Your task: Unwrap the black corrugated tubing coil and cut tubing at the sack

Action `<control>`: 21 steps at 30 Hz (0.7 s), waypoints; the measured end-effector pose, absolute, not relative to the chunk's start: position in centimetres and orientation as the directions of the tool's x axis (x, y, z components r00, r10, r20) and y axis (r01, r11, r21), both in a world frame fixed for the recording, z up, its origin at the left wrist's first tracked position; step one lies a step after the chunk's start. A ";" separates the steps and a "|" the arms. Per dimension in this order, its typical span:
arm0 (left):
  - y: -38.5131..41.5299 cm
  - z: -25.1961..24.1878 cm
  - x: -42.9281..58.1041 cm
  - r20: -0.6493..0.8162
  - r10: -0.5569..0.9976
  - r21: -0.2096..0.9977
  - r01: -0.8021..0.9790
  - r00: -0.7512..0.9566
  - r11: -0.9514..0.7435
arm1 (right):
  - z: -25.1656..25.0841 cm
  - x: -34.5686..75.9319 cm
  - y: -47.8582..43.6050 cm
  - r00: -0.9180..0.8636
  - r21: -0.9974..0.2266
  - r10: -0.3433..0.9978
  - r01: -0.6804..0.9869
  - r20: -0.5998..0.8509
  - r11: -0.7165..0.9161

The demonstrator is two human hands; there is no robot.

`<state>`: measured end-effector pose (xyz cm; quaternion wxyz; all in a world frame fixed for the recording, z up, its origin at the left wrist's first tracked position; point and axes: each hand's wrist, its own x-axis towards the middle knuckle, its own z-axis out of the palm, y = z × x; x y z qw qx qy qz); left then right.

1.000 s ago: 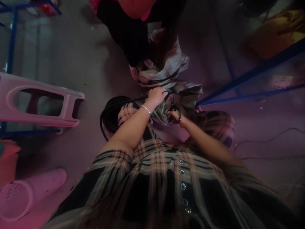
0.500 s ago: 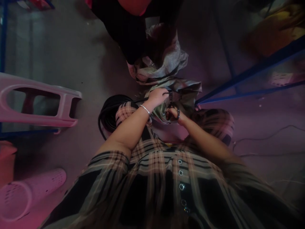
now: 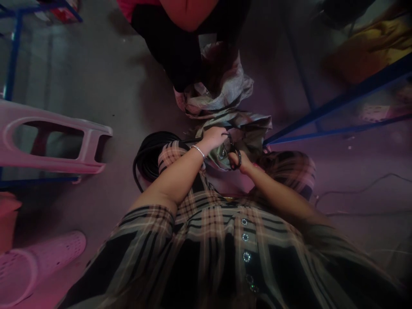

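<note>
My left hand (image 3: pixel 215 136), with a thin bracelet on the wrist, is closed on a black cable that runs to a black cable coil (image 3: pixel 148 155) on the floor by my left knee. My right hand (image 3: pixel 240 162) grips black-handled scissors (image 3: pixel 232 151), their blades pointing toward the cable at my left hand. Both hands work over a crumpled grey-green plastic bag (image 3: pixel 249 128) in front of my knees. The scene is dim, so the blades' exact contact with the cable cannot be made out.
Another person in black trousers (image 3: pixel 180 51) stands just beyond a second crumpled bag (image 3: pixel 222 92). A pink plastic stool (image 3: pixel 48 137) lies at left, a pink perforated basket (image 3: pixel 32 266) at lower left. Blue metal shelf rails (image 3: pixel 337 103) run at right; a thin wire (image 3: pixel 363 189) lies on the floor.
Both hands have dropped slightly and drawn closer together; the scissors have moved in toward the cable held by my left hand.
</note>
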<state>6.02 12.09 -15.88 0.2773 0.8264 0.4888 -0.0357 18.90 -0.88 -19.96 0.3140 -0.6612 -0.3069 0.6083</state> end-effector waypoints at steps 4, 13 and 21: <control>12.4 -15.9 5.9 -0.307 0.799 0.457 0.817 0.517 -0.352 | -20.7 19.1 -0.8 0.019 -0.747 0.747 -0.037 -0.664 -0.664; 12.3 -15.6 6.1 -0.310 0.799 0.467 0.814 0.515 -0.344 | -22.1 19.6 -0.6 -0.090 -0.714 0.716 -0.063 -0.692 -0.698; 12.0 -15.4 6.2 -0.324 0.776 0.454 0.809 0.541 -0.375 | -21.9 19.8 -0.3 -0.084 -0.758 0.754 0.032 -0.651 -0.651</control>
